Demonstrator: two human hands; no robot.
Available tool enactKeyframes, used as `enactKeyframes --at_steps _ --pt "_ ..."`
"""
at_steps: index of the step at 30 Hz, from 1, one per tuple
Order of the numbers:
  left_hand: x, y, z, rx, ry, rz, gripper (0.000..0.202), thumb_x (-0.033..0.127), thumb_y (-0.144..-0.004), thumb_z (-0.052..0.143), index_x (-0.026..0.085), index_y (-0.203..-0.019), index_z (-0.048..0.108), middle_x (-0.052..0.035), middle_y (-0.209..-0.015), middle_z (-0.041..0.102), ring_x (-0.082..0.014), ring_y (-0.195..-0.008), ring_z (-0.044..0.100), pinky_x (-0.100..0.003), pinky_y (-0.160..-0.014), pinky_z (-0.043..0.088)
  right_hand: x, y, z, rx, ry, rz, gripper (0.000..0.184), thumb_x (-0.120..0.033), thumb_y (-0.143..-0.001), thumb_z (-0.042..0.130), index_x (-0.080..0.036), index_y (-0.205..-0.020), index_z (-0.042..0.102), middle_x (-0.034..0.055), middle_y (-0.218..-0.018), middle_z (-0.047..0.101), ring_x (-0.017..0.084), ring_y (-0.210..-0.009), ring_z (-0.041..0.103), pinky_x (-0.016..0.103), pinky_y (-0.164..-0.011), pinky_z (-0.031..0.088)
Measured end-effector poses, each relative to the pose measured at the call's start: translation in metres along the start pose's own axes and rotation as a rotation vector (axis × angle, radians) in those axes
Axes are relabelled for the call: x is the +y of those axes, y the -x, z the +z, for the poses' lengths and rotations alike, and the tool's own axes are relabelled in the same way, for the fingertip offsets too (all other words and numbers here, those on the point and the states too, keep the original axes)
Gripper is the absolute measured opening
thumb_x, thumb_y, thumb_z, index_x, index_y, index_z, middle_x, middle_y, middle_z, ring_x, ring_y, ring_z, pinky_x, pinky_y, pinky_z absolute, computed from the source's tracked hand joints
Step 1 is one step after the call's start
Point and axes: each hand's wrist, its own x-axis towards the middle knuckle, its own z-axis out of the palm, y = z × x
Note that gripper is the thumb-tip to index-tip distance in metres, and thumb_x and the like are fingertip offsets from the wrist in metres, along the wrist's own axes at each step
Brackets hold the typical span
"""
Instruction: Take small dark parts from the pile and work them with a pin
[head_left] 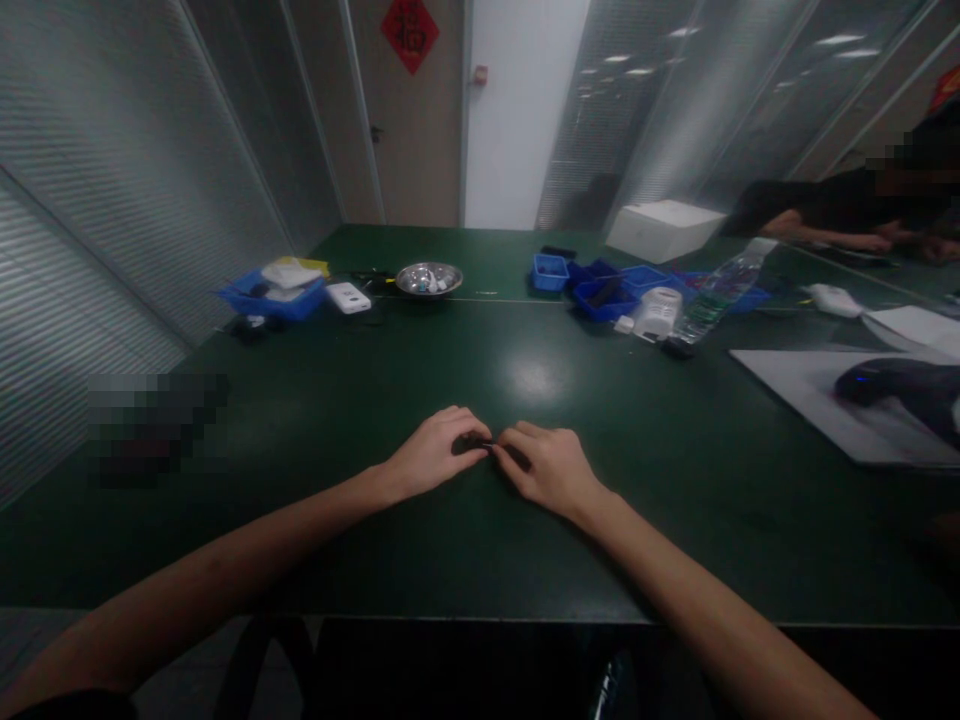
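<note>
My left hand (pixel 435 452) and my right hand (pixel 546 466) rest close together on the dark green table (pixel 480 560), fingertips meeting. Both hands are closed in a pinch around a small dark object (pixel 484 446) held between them. It is too small and dark to name. My forearms reach in from the near edge of the table.
At the far side stand a blue tray (pixel 274 298) with white items, a metal bowl (pixel 429 278), several blue bins (pixel 600 290), a white device (pixel 657 310), a plastic bottle (pixel 720 290) and a white box (pixel 664 230). A white sheet (pixel 810 395) with a dark object lies right. Another person (pixel 847 210) sits far right.
</note>
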Motion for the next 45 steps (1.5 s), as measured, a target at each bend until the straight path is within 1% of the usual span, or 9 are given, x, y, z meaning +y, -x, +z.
enactKeyframes --at_steps 7,12,16,22,25,29,33,37,45 --pt "0.002 0.000 -0.002 -0.032 0.006 -0.004 0.016 0.026 -0.096 0.066 0.023 -0.112 0.068 -0.0048 -0.107 0.066 -0.0224 -0.103 0.060 -0.037 -0.091 0.049 -0.001 -0.003 0.001 0.089 -0.050 0.035 0.031 -0.039 -0.105 0.046 -0.022 -0.099 0.071 0.0033 -0.088 0.070 0.014 -0.069 0.061 0.026 -0.061 0.035" --pt "-0.006 0.004 -0.018 -0.123 0.074 0.019 0.025 0.020 -0.100 0.058 0.025 -0.122 0.068 -0.0060 -0.113 0.068 -0.0209 -0.107 0.062 -0.036 -0.094 0.049 0.007 0.003 -0.003 0.098 -0.105 0.061 0.032 -0.039 -0.105 0.045 -0.021 -0.097 0.071 0.0031 -0.089 0.071 0.013 -0.067 0.061 0.025 -0.063 0.038" --pt "-0.033 0.008 -0.048 -0.107 0.026 -0.040 0.023 0.020 -0.101 0.053 0.024 -0.114 0.072 -0.0062 -0.111 0.069 -0.0200 -0.104 0.064 -0.035 -0.092 0.050 0.011 0.005 -0.006 0.112 -0.150 0.080 0.032 -0.040 -0.106 0.046 -0.021 -0.099 0.072 0.0035 -0.090 0.072 0.014 -0.070 0.063 0.025 -0.065 0.041" --pt "-0.091 0.013 -0.094 0.018 -0.097 -0.277 0.026 0.034 -0.094 0.063 0.022 -0.116 0.072 -0.0072 -0.115 0.067 -0.0219 -0.101 0.063 -0.036 -0.087 0.052 0.012 0.005 -0.005 0.132 -0.153 0.077 0.031 -0.040 -0.105 0.047 -0.021 -0.099 0.072 0.0031 -0.089 0.072 0.013 -0.068 0.062 0.025 -0.067 0.042" --pt "-0.114 0.016 -0.105 0.097 -0.190 -0.426 0.036 0.044 -0.084 0.075 0.020 -0.111 0.073 -0.0084 -0.109 0.066 -0.0231 -0.095 0.063 -0.035 -0.081 0.052 0.014 0.005 -0.005 0.139 -0.153 0.073 0.032 -0.040 -0.105 0.048 -0.020 -0.097 0.071 0.0035 -0.087 0.071 0.014 -0.069 0.063 0.025 -0.067 0.043" --pt "-0.126 0.019 -0.106 0.044 -0.238 -0.540 0.028 0.047 -0.086 0.071 0.020 -0.092 0.076 -0.0092 -0.102 0.066 -0.0231 -0.087 0.063 -0.034 -0.073 0.050 0.015 0.004 -0.005 0.143 -0.169 0.079 0.032 -0.040 -0.105 0.048 -0.020 -0.098 0.071 0.0041 -0.087 0.072 0.014 -0.068 0.063 0.025 -0.066 0.043" --pt "-0.119 0.018 -0.101 0.044 -0.244 -0.487 0.027 0.044 -0.089 0.066 0.020 -0.101 0.074 -0.0091 -0.109 0.064 -0.0225 -0.089 0.062 -0.033 -0.074 0.050 0.015 0.004 -0.004 0.145 -0.173 0.079 0.031 -0.041 -0.105 0.048 -0.021 -0.096 0.070 0.0036 -0.087 0.071 0.014 -0.066 0.062 0.025 -0.065 0.042" --pt "-0.094 0.015 -0.091 0.049 -0.253 -0.355 0.029 0.043 -0.095 0.062 0.022 -0.112 0.072 -0.0085 -0.117 0.063 -0.0236 -0.100 0.061 -0.036 -0.084 0.051 0.015 0.004 -0.005 0.143 -0.180 0.077 0.030 -0.040 -0.105 0.049 -0.021 -0.096 0.070 0.0030 -0.086 0.071 0.013 -0.064 0.061 0.025 -0.064 0.041" --pt "-0.012 0.005 -0.023 -0.005 -0.225 -0.089 0.032 0.045 -0.103 0.051 0.023 -0.121 0.067 -0.0069 -0.116 0.066 -0.0239 -0.107 0.059 -0.041 -0.094 0.049 0.015 0.004 -0.004 0.133 -0.152 0.083 0.029 -0.039 -0.105 0.049 -0.021 -0.096 0.071 0.0031 -0.084 0.071 0.014 -0.066 0.061 0.025 -0.064 0.040"
